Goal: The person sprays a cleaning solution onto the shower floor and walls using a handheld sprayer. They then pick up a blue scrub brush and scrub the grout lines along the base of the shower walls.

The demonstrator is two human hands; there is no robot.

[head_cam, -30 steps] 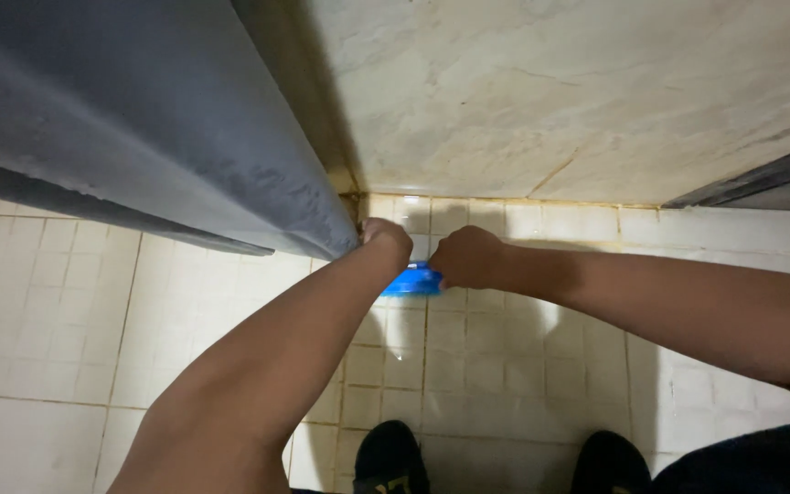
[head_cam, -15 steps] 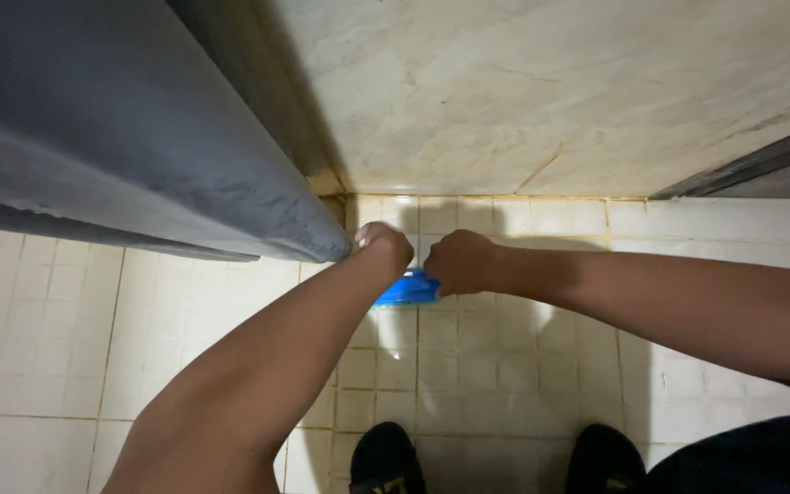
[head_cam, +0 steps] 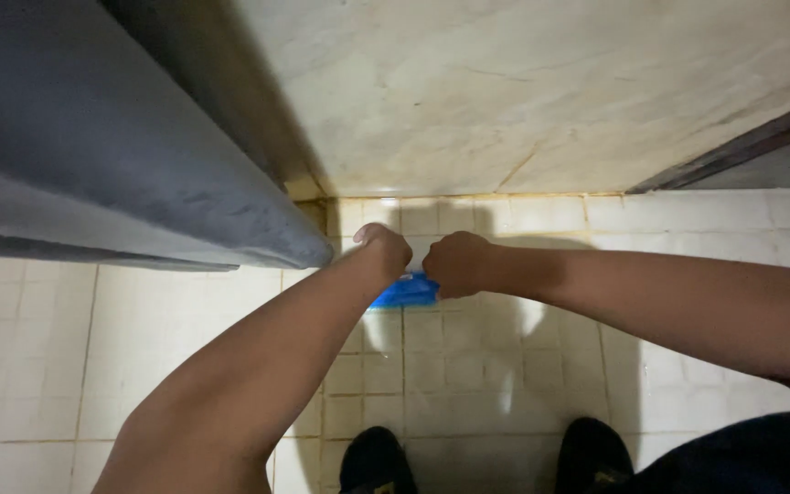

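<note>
A thin blue item (head_cam: 406, 292), seemingly of smooth, slightly glossy plastic or film, is gripped between the closed left hand (head_cam: 384, 249) and right hand (head_cam: 454, 264). The floor (head_cam: 468, 366) is laid in small pale ceramic tiles of dull, satin finish, with darker, stained grout lines. The wall slab (head_cam: 523, 91) is seen as veined, marble-like stone, smooth and matt, yellowed at its base. A grey panel (head_cam: 93, 165) shows a smooth, faintly mottled matt surface. The shoes (head_cam: 377, 462) appear matt black.
</note>
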